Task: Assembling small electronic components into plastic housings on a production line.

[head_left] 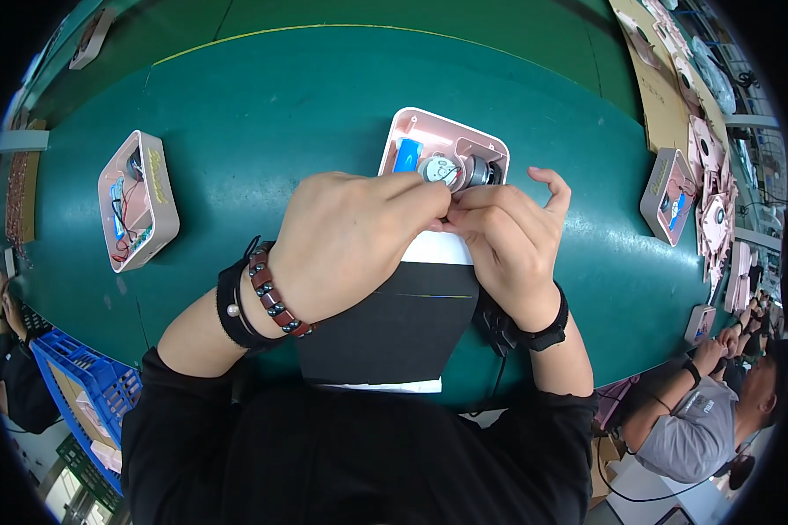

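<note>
In front of me a pale pink casing sits open side up, tilted slightly. Inside it show a blue block, a round silver-white part with thin wires, and a dark round metal part. My left hand and my right hand meet at the casing's near side, thumbs and fingertips pinched together. What lies between the fingertips is too small and too covered to make out. My right little finger sticks out. Both hands hide the casing's near edge.
A black pad lies beneath my wrists. Similar open casings stand at the left and right. Pink panels are piled along the right edge. A blue crate is lower left; a person in grey sits lower right.
</note>
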`<state>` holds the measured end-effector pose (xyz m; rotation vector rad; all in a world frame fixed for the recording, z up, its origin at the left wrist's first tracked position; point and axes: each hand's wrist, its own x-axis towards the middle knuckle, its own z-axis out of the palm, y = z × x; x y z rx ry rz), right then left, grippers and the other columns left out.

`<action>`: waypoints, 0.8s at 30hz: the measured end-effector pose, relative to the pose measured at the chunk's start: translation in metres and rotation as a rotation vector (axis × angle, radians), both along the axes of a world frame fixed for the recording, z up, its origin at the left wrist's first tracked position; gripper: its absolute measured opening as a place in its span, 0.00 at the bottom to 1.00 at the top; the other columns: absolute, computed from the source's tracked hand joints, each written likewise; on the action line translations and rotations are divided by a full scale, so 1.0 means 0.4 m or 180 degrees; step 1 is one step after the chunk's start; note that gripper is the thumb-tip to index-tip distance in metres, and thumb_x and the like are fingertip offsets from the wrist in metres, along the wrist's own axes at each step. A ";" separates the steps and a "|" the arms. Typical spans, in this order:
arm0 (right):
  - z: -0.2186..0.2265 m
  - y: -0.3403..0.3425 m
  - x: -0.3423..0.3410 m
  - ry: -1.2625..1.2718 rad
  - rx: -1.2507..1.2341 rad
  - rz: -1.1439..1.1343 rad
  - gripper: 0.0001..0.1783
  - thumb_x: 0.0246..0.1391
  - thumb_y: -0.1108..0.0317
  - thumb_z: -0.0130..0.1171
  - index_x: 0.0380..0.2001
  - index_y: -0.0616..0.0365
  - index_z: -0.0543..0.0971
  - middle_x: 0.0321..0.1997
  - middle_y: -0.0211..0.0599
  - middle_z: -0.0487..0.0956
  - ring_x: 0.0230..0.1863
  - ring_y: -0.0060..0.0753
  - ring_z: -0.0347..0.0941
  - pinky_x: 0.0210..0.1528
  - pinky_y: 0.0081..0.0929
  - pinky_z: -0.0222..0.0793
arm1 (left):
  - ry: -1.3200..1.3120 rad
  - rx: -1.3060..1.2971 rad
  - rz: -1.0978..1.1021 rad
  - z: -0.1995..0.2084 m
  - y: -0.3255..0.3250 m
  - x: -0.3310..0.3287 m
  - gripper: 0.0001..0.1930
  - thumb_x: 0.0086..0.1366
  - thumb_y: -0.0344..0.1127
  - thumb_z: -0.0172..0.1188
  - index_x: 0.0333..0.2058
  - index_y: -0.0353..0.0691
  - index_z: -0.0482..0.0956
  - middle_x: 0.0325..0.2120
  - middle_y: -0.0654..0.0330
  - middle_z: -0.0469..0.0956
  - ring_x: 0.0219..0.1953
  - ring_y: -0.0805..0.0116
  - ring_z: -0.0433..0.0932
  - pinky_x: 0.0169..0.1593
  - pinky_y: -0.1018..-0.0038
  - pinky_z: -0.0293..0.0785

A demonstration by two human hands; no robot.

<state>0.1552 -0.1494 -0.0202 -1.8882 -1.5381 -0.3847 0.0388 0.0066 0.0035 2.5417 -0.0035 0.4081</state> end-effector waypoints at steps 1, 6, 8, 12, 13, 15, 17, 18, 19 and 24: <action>0.001 -0.001 -0.001 0.0005 -0.0007 -0.0005 0.08 0.42 0.72 0.65 0.20 0.49 0.75 0.26 0.21 0.76 0.27 0.21 0.73 0.53 0.39 0.54 | 0.0002 0.0237 -0.0072 0.000 0.002 0.001 0.04 0.56 0.31 0.63 0.29 0.43 0.77 0.22 0.63 0.77 0.21 0.61 0.75 0.24 0.70 0.68; 0.034 -0.008 -0.015 0.0454 -0.0590 -0.0142 0.08 0.43 0.73 0.66 0.22 0.50 0.75 0.26 0.23 0.75 0.30 0.25 0.74 0.57 0.44 0.52 | -0.0001 0.0569 -0.0156 0.005 -0.007 -0.004 0.04 0.55 0.32 0.64 0.28 0.43 0.76 0.20 0.64 0.75 0.19 0.61 0.74 0.23 0.70 0.67; 0.052 -0.012 -0.023 0.0617 -0.0984 -0.0212 0.09 0.43 0.74 0.67 0.24 0.51 0.76 0.29 0.24 0.79 0.35 0.26 0.76 0.62 0.46 0.48 | -0.0043 0.0511 -0.0161 0.001 -0.002 -0.004 0.04 0.53 0.29 0.61 0.27 0.44 0.74 0.18 0.65 0.73 0.19 0.64 0.75 0.22 0.72 0.66; 0.056 -0.024 -0.031 0.0787 -0.1056 -0.0219 0.08 0.43 0.74 0.68 0.24 0.51 0.77 0.30 0.24 0.79 0.36 0.27 0.76 0.64 0.47 0.46 | -0.0044 0.0284 -0.0189 -0.006 -0.001 -0.004 0.05 0.52 0.27 0.59 0.27 0.44 0.73 0.17 0.65 0.72 0.19 0.65 0.75 0.22 0.72 0.67; 0.055 -0.024 -0.031 0.0802 -0.1058 -0.0236 0.08 0.43 0.74 0.68 0.24 0.51 0.77 0.30 0.24 0.79 0.36 0.27 0.76 0.64 0.47 0.46 | -0.0031 0.0197 -0.0186 -0.006 -0.001 -0.006 0.05 0.52 0.26 0.59 0.27 0.44 0.73 0.16 0.65 0.72 0.19 0.64 0.75 0.23 0.72 0.67; 0.051 -0.022 -0.030 0.0804 -0.0944 -0.0135 0.08 0.43 0.74 0.67 0.25 0.50 0.77 0.30 0.24 0.79 0.36 0.27 0.76 0.64 0.48 0.45 | 0.0068 0.0212 -0.0194 0.001 0.000 -0.008 0.05 0.53 0.27 0.60 0.27 0.43 0.74 0.18 0.63 0.74 0.19 0.62 0.75 0.23 0.71 0.68; 0.046 -0.021 -0.032 0.0818 -0.0887 -0.0094 0.08 0.43 0.74 0.67 0.25 0.50 0.78 0.30 0.24 0.78 0.37 0.26 0.76 0.65 0.48 0.44 | 0.0241 0.0248 -0.0172 0.007 0.002 -0.010 0.05 0.54 0.29 0.64 0.28 0.42 0.76 0.21 0.61 0.78 0.21 0.59 0.76 0.25 0.70 0.68; 0.045 -0.020 -0.032 0.0787 -0.0874 -0.0096 0.07 0.43 0.74 0.67 0.25 0.50 0.78 0.30 0.24 0.78 0.37 0.26 0.76 0.65 0.48 0.44 | 0.0252 0.0246 -0.0176 0.008 0.002 -0.011 0.05 0.54 0.29 0.64 0.28 0.42 0.76 0.21 0.61 0.78 0.21 0.59 0.76 0.25 0.70 0.68; 0.043 -0.019 -0.033 0.0756 -0.0861 -0.0097 0.07 0.43 0.74 0.67 0.25 0.50 0.78 0.30 0.23 0.78 0.37 0.26 0.77 0.65 0.49 0.44 | 0.0256 0.0246 -0.0175 0.008 0.002 -0.012 0.05 0.54 0.29 0.64 0.28 0.41 0.76 0.21 0.61 0.77 0.20 0.59 0.76 0.25 0.69 0.68; 0.038 -0.014 -0.041 0.0707 -0.0835 -0.0088 0.06 0.43 0.73 0.66 0.24 0.50 0.78 0.30 0.23 0.78 0.38 0.25 0.77 0.65 0.51 0.43 | 0.0379 0.0272 -0.0200 0.020 0.005 -0.016 0.04 0.54 0.26 0.61 0.28 0.41 0.75 0.21 0.61 0.77 0.20 0.58 0.75 0.24 0.69 0.68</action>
